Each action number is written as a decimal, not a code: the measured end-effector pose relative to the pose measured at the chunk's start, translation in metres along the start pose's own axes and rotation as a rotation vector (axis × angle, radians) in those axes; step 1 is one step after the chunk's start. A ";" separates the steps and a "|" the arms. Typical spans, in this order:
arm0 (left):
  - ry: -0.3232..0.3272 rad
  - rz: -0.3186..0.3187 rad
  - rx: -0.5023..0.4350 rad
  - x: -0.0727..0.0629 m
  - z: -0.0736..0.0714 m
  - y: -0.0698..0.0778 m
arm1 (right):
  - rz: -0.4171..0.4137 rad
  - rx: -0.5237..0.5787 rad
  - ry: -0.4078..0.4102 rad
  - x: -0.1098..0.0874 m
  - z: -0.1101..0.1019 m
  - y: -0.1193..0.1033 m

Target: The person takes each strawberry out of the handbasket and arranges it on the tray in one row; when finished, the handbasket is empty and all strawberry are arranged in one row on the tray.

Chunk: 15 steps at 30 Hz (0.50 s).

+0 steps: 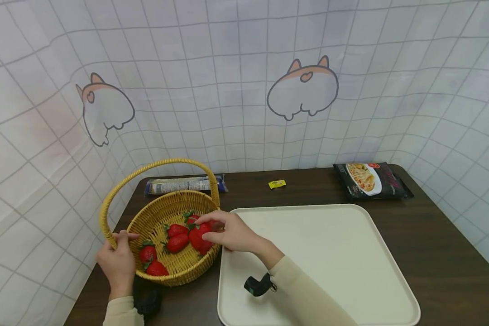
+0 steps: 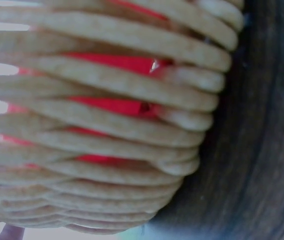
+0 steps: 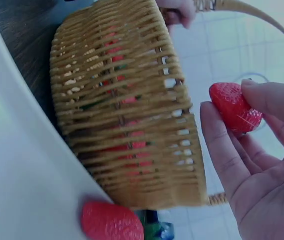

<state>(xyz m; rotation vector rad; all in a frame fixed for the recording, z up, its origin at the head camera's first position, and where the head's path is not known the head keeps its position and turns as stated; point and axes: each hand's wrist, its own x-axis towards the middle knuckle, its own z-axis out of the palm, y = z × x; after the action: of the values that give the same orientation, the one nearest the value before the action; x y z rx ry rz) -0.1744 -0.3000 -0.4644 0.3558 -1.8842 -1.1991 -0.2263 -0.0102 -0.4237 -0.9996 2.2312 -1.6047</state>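
A yellow woven basket (image 1: 191, 271) with a tall arched handle stands at the left and holds several red strawberries (image 1: 177, 243) with green leaves. My left hand (image 1: 118, 262) grips it at the left rim, by the foot of the handle. Over the right side of the basket, my right hand (image 1: 233, 232) pinches a strawberry (image 3: 234, 107) between thumb and fingers. Beside the basket wall, another strawberry (image 3: 112, 222) lies on the white tray (image 1: 309, 253), mostly hidden by the right hand in the head view. Close basket weave (image 2: 107, 120) fills most of the left wrist view, red showing through its gaps.
Behind the basket lies a long clear-and-blue packet (image 1: 179, 185). A small yellow packet (image 1: 277, 184) is at the back middle of the dark wooden table (image 1: 444, 253), and a black food packet (image 1: 371, 181) at the back right. A grid-patterned curtain (image 1: 236, 90) hangs behind.
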 end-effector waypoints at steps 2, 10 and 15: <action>0.004 0.002 0.004 -0.001 0.000 0.001 | 0.013 -0.002 0.033 -0.005 -0.003 0.003; 0.010 0.003 0.021 -0.002 0.001 -0.002 | 0.092 0.130 0.137 -0.025 -0.028 0.014; 0.012 0.001 0.030 -0.001 0.001 -0.002 | 0.136 0.168 0.239 -0.032 -0.045 0.029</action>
<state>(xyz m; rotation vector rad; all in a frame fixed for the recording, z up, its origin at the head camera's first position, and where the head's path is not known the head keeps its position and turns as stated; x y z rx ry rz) -0.1753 -0.2995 -0.4665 0.3779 -1.8935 -1.1668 -0.2381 0.0485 -0.4391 -0.6278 2.2071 -1.8968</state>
